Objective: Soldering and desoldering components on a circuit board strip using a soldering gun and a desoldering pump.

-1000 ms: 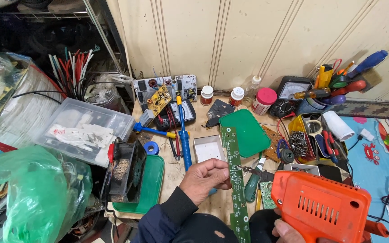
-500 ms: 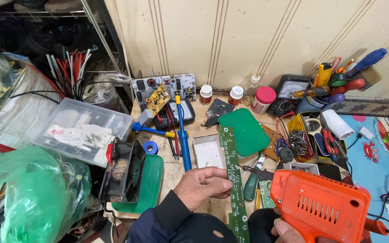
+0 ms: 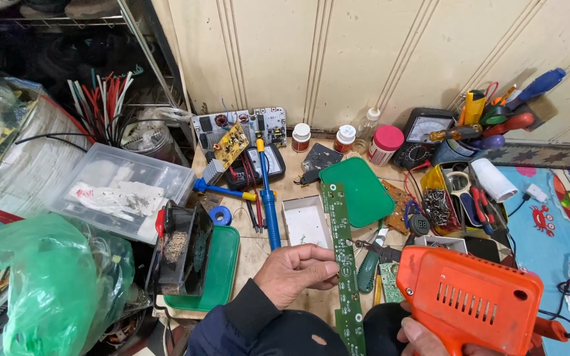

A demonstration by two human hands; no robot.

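Note:
My left hand (image 3: 296, 271) pinches the edge of a long narrow green circuit board strip (image 3: 342, 254), which runs from the small white box (image 3: 303, 223) down to the bottom of the view. My right hand (image 3: 423, 338) grips an orange gun-shaped power tool (image 3: 473, 300) at the lower right, held over my lap beside the strip. Only the fingers of that hand show under the tool.
A blue-handled soldering iron (image 3: 268, 198), a green lid (image 3: 357, 191), circuit boards (image 3: 239, 135), small jars (image 3: 301, 137), a multimeter (image 3: 420, 135) and a yellow tray of screws (image 3: 438, 201) crowd the wooden surface. A clear plastic tub (image 3: 123, 188) and green bag (image 3: 41, 283) sit left.
My left hand has slid from above the strip to its left edge and now pinches it. The orange tool has stayed at the lower right.

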